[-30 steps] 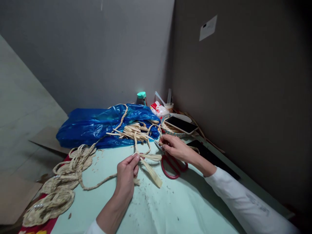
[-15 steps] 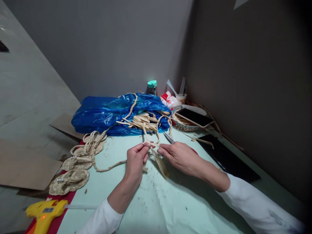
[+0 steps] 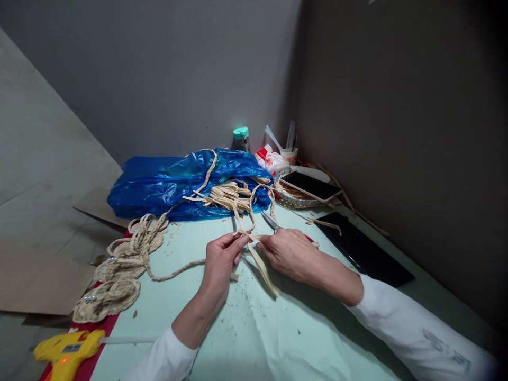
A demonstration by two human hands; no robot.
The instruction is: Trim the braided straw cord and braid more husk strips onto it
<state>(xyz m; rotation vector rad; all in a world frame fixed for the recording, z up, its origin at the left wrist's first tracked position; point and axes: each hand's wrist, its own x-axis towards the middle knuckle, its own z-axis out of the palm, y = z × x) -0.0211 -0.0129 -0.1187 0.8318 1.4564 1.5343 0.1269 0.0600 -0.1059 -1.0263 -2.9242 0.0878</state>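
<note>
My left hand (image 3: pixel 222 256) pinches the end of a braid (image 3: pixel 174 275) of pale dried plant strips, which trails left across the table. To its right my right hand (image 3: pixel 288 253) is closed on a strip coming out of the same braid end. A wide loose strip (image 3: pixel 264 270) hangs down between the two hands, and another runs up toward the blue bag. Scissors (image 3: pixel 271 220) lie just beyond my right hand, partly hidden by it. At the left, several coiled braid loops (image 3: pixel 119 264) rest near the table edge.
A blue plastic bag (image 3: pixel 159 185) holding a bundle of strips (image 3: pixel 230 194) lies at the back. A phone (image 3: pixel 311 185) rests on a woven basket (image 3: pixel 288 200); a black tablet-like slab (image 3: pixel 365 248) lies at right. A yellow glue gun (image 3: pixel 69 349) with a lit light sits front left.
The whole view has shifted slightly, moving the scene a little left. My hands stay close together; the loose strip between them has swung slightly and looks narrower.
</note>
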